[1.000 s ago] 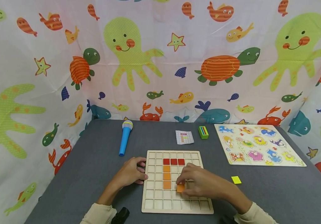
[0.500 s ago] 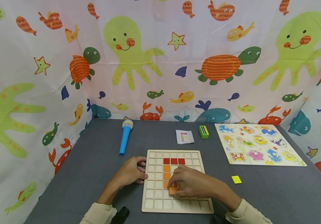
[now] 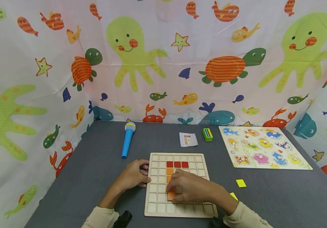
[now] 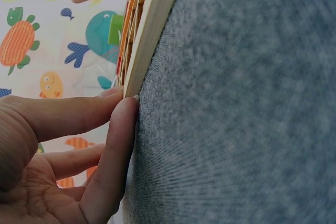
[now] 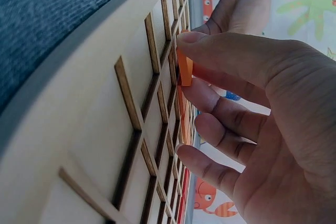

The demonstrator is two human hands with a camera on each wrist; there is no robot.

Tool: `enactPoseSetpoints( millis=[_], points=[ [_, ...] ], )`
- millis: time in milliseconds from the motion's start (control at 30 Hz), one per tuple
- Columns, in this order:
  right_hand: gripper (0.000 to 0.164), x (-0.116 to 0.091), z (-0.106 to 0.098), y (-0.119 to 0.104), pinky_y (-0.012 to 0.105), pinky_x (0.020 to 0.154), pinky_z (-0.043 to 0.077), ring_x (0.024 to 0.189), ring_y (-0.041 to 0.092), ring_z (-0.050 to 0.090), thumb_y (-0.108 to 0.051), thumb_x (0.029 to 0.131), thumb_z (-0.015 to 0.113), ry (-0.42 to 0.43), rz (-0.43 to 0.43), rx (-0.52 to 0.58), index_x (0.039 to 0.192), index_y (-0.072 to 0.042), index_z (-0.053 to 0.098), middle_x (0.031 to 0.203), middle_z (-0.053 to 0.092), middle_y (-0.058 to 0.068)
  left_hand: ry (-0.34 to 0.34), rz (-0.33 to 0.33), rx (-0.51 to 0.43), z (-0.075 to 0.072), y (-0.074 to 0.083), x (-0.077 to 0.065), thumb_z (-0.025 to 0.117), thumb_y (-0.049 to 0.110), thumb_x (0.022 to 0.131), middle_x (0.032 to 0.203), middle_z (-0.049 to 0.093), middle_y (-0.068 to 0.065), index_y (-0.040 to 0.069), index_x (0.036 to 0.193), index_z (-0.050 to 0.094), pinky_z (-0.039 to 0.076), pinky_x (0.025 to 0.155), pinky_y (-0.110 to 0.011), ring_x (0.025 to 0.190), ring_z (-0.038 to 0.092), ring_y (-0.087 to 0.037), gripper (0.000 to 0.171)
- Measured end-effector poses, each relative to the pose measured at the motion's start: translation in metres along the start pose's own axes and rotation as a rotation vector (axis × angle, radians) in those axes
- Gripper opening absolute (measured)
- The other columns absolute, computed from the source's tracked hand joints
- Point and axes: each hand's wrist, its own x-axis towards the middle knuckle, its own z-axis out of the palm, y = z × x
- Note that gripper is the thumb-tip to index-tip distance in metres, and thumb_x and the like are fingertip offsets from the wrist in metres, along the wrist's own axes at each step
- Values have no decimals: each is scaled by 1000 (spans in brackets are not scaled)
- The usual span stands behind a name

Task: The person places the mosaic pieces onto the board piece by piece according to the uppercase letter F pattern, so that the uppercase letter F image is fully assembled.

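A wooden grid board (image 3: 153,197) lies on the dark grey table. Its left edge is held by my left hand (image 3: 132,174), thumb and a finger pinching the rim in the left wrist view. My right hand (image 3: 190,187) pinches an orange square tile (image 3: 171,196) between thumb and fingers. In the right wrist view this tile (image 5: 185,66) stands tilted at the grid's cells. Just beyond are orange tiles (image 3: 169,171) in a column, partly hidden by the right hand. Red tiles (image 3: 177,164) fill three cells in a row above them.
Two yellow tiles (image 3: 240,183) lie right of the board, one partly behind the right forearm. A printed grid card (image 3: 188,139), a green block (image 3: 207,134) with colored stripes and a blue toy microphone (image 3: 127,140) are behind the board. An animal puzzle (image 3: 257,163) lies back right.
My right hand has moved left with the orange tile, to the column below the other orange tiles. A second yellow tile now shows beside the forearm. The left hand stays at the board's edge.
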Motion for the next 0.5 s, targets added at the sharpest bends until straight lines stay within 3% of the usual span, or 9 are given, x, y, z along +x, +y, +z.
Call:
enactPoseSetpoints(
  millis=[500],
  points=[
    [29, -2, -2, -3, 22, 92, 52, 102, 0, 52, -34, 89, 88, -15, 11, 16, 116, -27, 79, 107, 68, -22, -3, 10, -6, 0, -1, 0, 85, -8, 82, 124, 61, -16, -5, 146, 56, 67, 64, -35, 93, 70, -20, 70]
  ],
)
